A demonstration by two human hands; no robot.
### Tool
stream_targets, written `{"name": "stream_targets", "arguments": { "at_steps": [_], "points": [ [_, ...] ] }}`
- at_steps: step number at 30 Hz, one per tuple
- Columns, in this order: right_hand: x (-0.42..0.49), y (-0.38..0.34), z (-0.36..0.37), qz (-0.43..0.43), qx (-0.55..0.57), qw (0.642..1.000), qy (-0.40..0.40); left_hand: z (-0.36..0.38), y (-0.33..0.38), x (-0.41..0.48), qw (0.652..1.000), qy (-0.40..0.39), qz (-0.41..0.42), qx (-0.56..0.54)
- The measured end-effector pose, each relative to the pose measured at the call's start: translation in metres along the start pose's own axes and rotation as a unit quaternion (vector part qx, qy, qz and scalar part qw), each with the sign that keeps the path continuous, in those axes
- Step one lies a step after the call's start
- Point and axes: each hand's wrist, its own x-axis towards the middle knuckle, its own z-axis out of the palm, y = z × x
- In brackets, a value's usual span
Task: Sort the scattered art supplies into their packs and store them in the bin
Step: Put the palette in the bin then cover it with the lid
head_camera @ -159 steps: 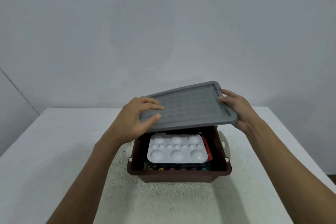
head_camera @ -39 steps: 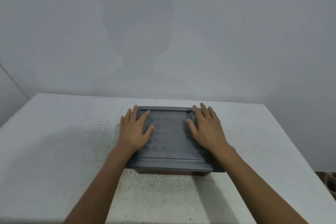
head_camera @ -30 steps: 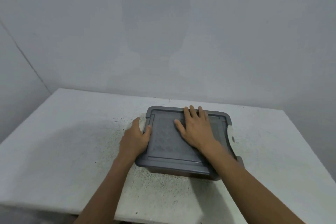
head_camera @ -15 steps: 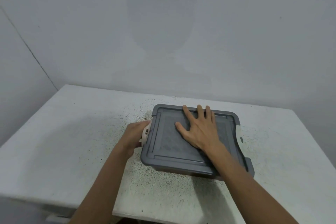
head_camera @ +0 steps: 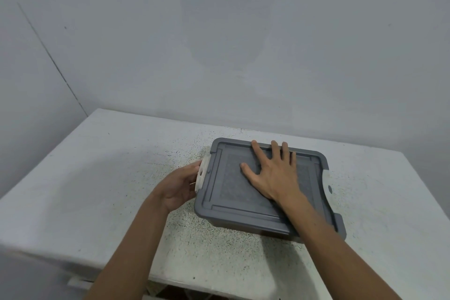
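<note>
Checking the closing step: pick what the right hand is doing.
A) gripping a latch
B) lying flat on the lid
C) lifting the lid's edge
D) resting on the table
B: the right hand lies with fingers spread flat on the grey lid, while the left hand holds the white latch.

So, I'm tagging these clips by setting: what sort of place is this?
Probably a plain indoor room used as a work space: a bare grey wall, a speckled white table, and a closed grey bin on the table.
</note>
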Motion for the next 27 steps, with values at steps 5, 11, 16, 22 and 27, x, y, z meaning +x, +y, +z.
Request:
{"name": "stream_targets", "arguments": {
  "at_steps": [5, 11, 16, 22, 27],
  "points": [
    [0.001, 0.000, 0.001, 0.000, -0.004, 1.000, -0.002, 0.003, 0.005, 0.003, 1.000, -0.001, -0.011, 0.025],
    [0.001, 0.001, 0.001, -0.003, -0.004, 1.000, -0.003, 0.018, 0.018, 0.008, 0.995, 0.043, -0.012, 0.085],
    [0.001, 0.000, 0.000, -0.003, -0.005, 1.000, 0.001, 0.024, 0.025, 0.009, 0.985, 0.082, -0.018, 0.151],
    [-0.001, 0.000, -0.002, -0.004, -0.009, 1.000, -0.003, 0.034, 0.029, 0.005, 0.972, 0.114, 0.008, 0.206],
    [-0.002, 0.000, -0.002, -0.008, 0.007, 1.000, -0.012, 0.054, 0.021, 0.012, 0.900, 0.193, 0.113, 0.374]
  ]
}}
